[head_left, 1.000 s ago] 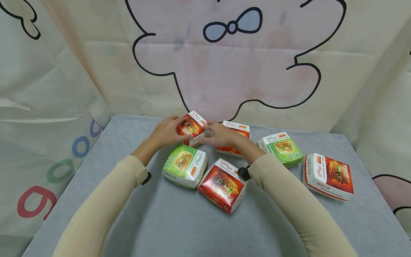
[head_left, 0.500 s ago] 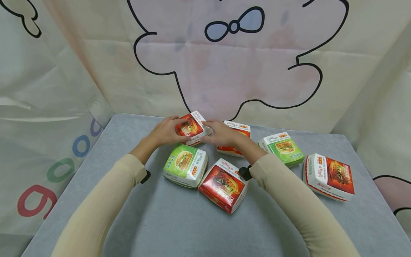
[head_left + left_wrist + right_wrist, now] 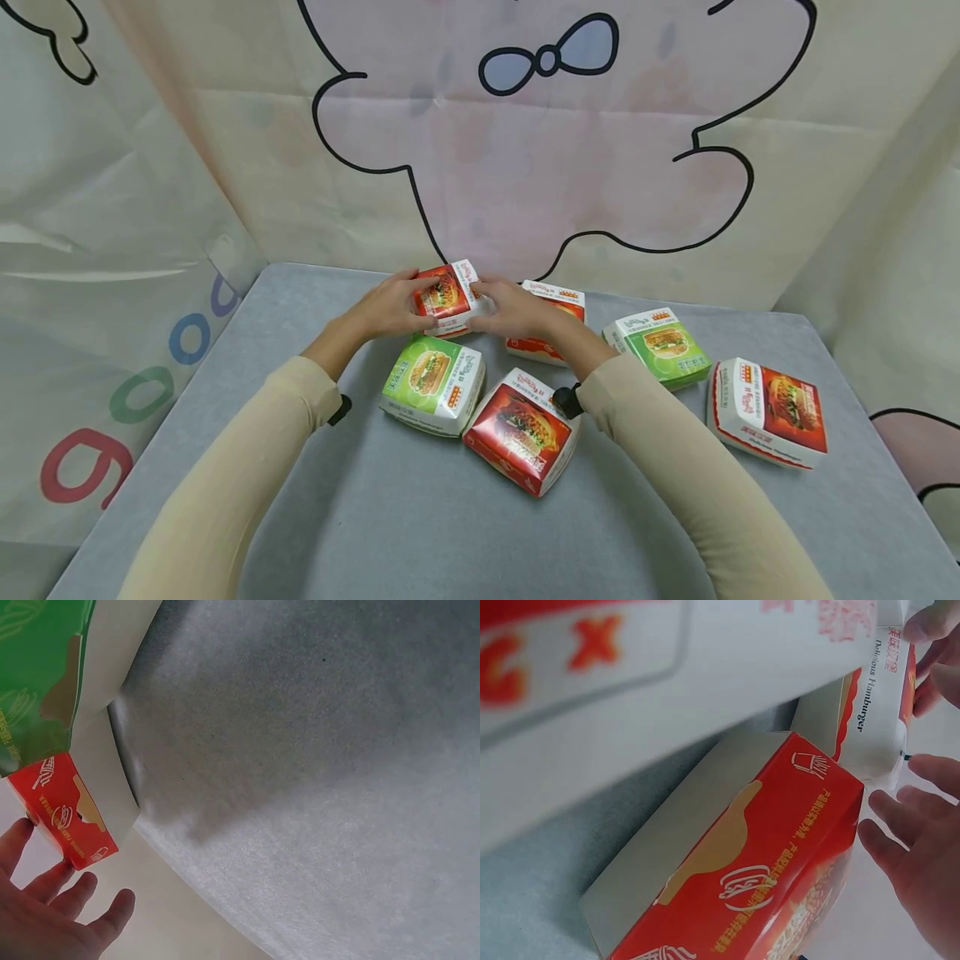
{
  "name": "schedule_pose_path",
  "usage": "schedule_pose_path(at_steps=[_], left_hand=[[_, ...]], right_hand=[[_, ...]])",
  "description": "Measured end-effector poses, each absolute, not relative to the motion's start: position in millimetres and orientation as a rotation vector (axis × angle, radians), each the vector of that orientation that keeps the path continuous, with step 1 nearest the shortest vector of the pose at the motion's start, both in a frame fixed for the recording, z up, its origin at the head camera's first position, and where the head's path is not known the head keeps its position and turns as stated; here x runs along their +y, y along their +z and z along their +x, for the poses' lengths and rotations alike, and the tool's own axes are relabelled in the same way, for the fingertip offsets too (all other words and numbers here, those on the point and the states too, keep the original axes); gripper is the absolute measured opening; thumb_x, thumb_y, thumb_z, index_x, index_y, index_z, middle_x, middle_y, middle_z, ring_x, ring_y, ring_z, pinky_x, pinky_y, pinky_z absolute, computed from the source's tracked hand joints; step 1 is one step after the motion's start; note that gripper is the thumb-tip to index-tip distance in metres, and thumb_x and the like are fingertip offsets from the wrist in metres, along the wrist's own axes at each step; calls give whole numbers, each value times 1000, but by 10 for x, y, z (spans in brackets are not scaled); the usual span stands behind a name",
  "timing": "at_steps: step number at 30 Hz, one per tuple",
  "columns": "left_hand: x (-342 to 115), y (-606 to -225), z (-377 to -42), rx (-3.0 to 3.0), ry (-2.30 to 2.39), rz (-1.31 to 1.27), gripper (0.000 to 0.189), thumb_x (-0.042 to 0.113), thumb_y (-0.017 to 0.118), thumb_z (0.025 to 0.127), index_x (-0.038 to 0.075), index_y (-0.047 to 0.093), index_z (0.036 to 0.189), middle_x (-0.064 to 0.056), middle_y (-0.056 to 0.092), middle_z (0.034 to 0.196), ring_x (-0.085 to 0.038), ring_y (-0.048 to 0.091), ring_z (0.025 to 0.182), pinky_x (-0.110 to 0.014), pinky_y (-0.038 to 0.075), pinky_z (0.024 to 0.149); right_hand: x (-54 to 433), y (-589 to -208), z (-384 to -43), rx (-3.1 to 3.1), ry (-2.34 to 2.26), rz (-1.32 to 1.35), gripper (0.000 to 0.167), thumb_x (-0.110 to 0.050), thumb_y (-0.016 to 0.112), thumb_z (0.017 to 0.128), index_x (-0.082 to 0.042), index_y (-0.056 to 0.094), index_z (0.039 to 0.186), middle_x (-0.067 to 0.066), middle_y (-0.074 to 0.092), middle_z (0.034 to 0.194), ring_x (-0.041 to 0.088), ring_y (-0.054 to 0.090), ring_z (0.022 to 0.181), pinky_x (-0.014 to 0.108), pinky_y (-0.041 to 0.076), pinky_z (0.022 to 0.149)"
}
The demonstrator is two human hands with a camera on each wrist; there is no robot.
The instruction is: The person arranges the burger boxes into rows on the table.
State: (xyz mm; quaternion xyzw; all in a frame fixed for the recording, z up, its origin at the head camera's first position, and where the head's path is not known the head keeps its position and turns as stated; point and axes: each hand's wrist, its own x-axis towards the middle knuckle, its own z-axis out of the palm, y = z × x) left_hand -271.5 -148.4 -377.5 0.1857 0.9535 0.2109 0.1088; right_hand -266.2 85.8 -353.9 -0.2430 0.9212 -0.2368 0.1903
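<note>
- Gripping recorded, head view: my left hand (image 3: 382,310) has the clasped red box (image 3: 452,293) by its left side, fingers over the top face, thumb at the lower edge, the span between them matching the box.
- Head view, my right hand (image 3: 517,312): fingers loosely extended at the right side of the clasped red box, contact limited to fingertips at its edge.
- Head view, location: the clasped red box is at upper centre of the frame, near the back edge of the grey table (image 3: 450,542). Whether it is raised I cannot tell.
- Head view, surroundings: near green box (image 3: 433,385) directly below it; glossy red box (image 3: 522,429) at centre, just beside the green one; back red box (image 3: 555,292) partly hidden by my right hand; right green box (image 3: 663,346) right of centre; white-and-red box (image 3: 772,408) at far right.
- Left wrist view: clasped red box at left of frame, my left fingers parted, fingertips against its red side; near green box at upper left.
- Right wrist view: clasped red box at upper right, left fingers bent around it; my right fingers parted at the right edge. Blurred white panel (image 3: 705,697) fills the upper left; its box I cannot identify.
</note>
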Motion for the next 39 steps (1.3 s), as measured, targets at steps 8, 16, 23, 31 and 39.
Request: schedule_pose_path(at_steps=[8,16,23,31,39], left_hand=[[-1487,-3759,-2704,2776,701,532,73,31,71,89,16,41,153,-22,19,162,-44,25,145,-63,32,109],[-1503,-3775,-2698,2823,772,502,75,38,75,88,16,43,152,-18,26,160,-40,32,142,-61,36,107],[-1484,-3779,-2681,2839,806,481,69,42,71,92,15,46,150,-20,27,159,-41,33,141,-62,35,107],[-1483,-3781,-2680,2821,781,462,67,43,65,96,15,43,152,-19,31,157,-39,35,141,-59,35,108],[-1464,-3821,-2709,2800,737,430,68,44,62,97,17,38,154,-16,28,160,-37,32,143,-59,32,111]], right_hand=[[872,-3528,-2628,2565,-643,-726,68,-32,63,95,-2,39,151,16,30,160,32,28,146,48,28,116],[845,-3520,-2579,2593,-569,-765,66,-36,62,95,-2,44,149,20,30,159,35,31,145,49,30,115],[801,-3494,-2537,2581,-548,-796,63,-36,62,96,-4,46,148,20,33,157,34,32,144,49,30,115],[754,-3508,-2506,2573,-538,-821,64,-37,62,96,-6,45,149,20,33,156,34,35,142,49,33,113],[728,-3509,-2497,2565,-530,-831,63,-37,62,96,-7,46,149,21,32,157,35,33,143,50,32,114]])
